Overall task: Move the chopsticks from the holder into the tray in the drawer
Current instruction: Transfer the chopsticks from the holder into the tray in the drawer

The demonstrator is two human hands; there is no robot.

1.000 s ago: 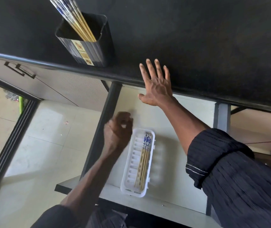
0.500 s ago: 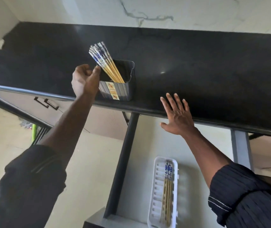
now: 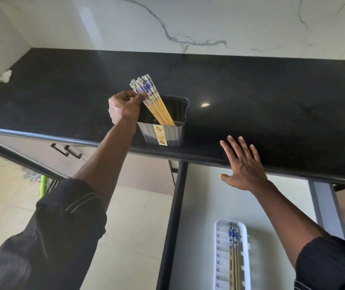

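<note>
A dark rectangular holder (image 3: 164, 133) stands near the front edge of the black countertop (image 3: 251, 97). Several bamboo chopsticks (image 3: 157, 105) with blue-and-white tops lean out of it to the left. My left hand (image 3: 123, 107) reaches up beside the holder, with thumb and fingers pinched on the chopsticks' patterned tops. My right hand (image 3: 243, 166) lies flat with fingers spread on the counter's front edge. Below, the open drawer (image 3: 198, 206) holds a white slotted tray (image 3: 219, 258) with a few chopsticks (image 3: 234, 248) lying lengthwise in it.
A marble wall rises behind the counter. Closed cabinet fronts with dark handles (image 3: 66, 150) sit to the left under the counter. Pale floor tiles and a green object (image 3: 43, 185) lie lower left. The drawer's dark side rail (image 3: 173, 216) runs down the middle.
My left hand rose from the tray in the drawer to the holder and closed its fingertips on the chopstick tops. My view tilted up toward the counter. The right hand stayed on the edge.
</note>
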